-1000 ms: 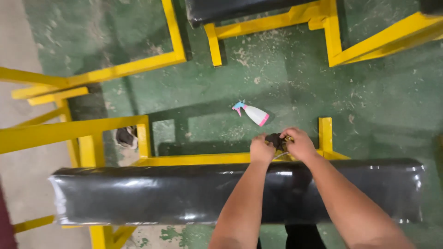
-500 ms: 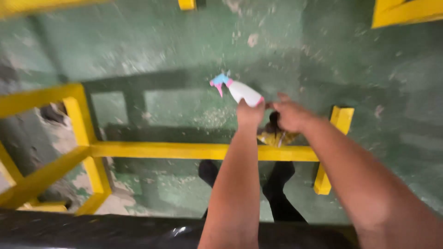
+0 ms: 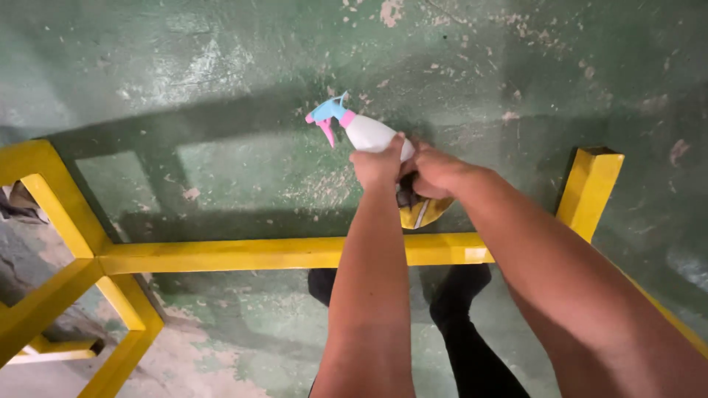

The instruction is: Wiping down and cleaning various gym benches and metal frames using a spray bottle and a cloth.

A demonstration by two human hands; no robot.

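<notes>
White spray bottle (image 3: 372,135) lies on the green floor (image 3: 221,66), nozzle toward ten o'clock. Left hand (image 3: 377,163) closes on its base; right hand (image 3: 434,171) grips a dark cloth (image 3: 407,197) above the yellow frame (image 3: 258,253).

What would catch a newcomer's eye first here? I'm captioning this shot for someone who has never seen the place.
The white spray bottle with its blue and pink trigger, lying on the worn green floor at centre, with the left hand on it. Beside it the right hand bunches a dark and yellow cloth. A bright yellow metal frame crosses below the hands.
</notes>
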